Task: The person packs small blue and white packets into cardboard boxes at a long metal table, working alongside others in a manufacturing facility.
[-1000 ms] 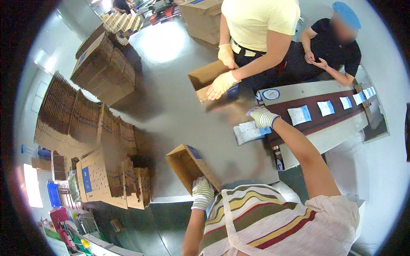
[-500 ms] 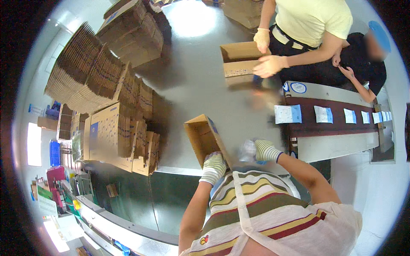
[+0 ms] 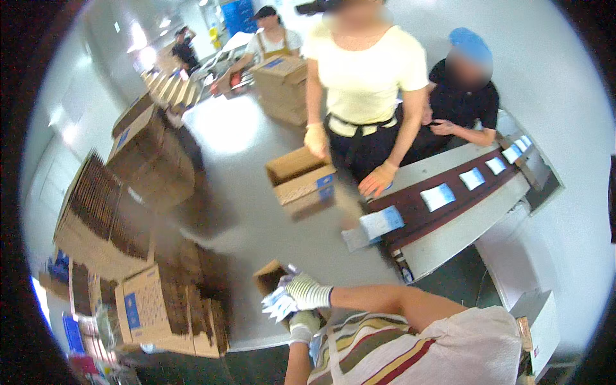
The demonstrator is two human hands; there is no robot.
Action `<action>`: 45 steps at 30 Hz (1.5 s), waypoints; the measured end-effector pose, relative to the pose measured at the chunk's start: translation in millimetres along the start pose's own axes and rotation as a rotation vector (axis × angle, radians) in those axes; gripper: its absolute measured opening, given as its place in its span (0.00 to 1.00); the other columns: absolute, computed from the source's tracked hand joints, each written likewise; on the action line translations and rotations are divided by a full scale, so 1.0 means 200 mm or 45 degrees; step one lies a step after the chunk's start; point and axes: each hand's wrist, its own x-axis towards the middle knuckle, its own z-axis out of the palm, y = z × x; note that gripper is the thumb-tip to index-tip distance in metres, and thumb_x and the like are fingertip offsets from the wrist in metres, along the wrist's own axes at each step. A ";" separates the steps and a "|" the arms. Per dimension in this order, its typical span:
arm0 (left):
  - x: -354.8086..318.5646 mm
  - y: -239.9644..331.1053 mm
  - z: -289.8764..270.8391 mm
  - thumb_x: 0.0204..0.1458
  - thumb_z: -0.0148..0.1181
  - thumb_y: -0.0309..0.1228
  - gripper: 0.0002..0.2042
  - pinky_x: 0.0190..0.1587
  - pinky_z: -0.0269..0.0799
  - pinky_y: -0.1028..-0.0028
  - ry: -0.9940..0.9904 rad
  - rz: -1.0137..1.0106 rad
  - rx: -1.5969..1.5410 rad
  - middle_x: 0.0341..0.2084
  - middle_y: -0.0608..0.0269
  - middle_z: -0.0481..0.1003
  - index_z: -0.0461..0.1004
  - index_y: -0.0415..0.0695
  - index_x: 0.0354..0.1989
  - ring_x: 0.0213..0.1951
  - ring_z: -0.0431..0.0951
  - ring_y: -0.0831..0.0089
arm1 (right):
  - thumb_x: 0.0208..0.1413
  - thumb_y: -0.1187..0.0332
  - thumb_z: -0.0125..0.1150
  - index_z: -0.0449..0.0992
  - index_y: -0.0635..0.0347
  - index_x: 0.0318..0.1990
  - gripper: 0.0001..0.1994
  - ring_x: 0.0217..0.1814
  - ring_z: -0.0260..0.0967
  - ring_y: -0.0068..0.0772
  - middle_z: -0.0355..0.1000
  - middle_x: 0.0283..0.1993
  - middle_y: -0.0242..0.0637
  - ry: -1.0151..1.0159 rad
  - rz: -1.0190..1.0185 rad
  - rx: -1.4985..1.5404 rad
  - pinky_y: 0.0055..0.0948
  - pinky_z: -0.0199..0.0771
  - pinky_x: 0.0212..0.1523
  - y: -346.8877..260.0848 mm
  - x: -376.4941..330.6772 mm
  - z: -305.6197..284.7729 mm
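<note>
My right hand [image 3: 309, 292], in a striped knit glove, is closed round several white-and-blue packets [image 3: 278, 304] fanned out over an open cardboard box [image 3: 269, 270]. Below it, my gloved left hand [image 3: 303, 323] grips the near side of that box. Its fingertips are partly hidden by the right hand and the packets. Most of the box's inside is covered by my hands.
A conveyor [image 3: 443, 221] carries a row of packets from the right; one packet [image 3: 382, 222] lies at its end. Across the table, a gloved co-worker [image 3: 369, 70] stands by another open box [image 3: 301, 179]. Stacked flat cartons [image 3: 151, 301] line the left.
My right hand has swung left from beside the conveyor, bringing packets over the box. The co-worker's hand has moved from the other box to the conveyor end. The view has tilted up and turned.
</note>
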 end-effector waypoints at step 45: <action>0.00 0.09 -0.45 0.51 0.46 0.40 0.17 0.48 0.67 0.60 -0.236 0.107 -0.014 0.43 0.47 0.73 0.71 0.43 0.44 0.46 0.72 0.54 | 0.48 0.56 0.56 0.76 0.58 0.40 0.17 0.45 0.69 0.48 0.73 0.42 0.46 0.276 0.371 0.191 0.42 0.66 0.49 0.76 -0.83 -0.33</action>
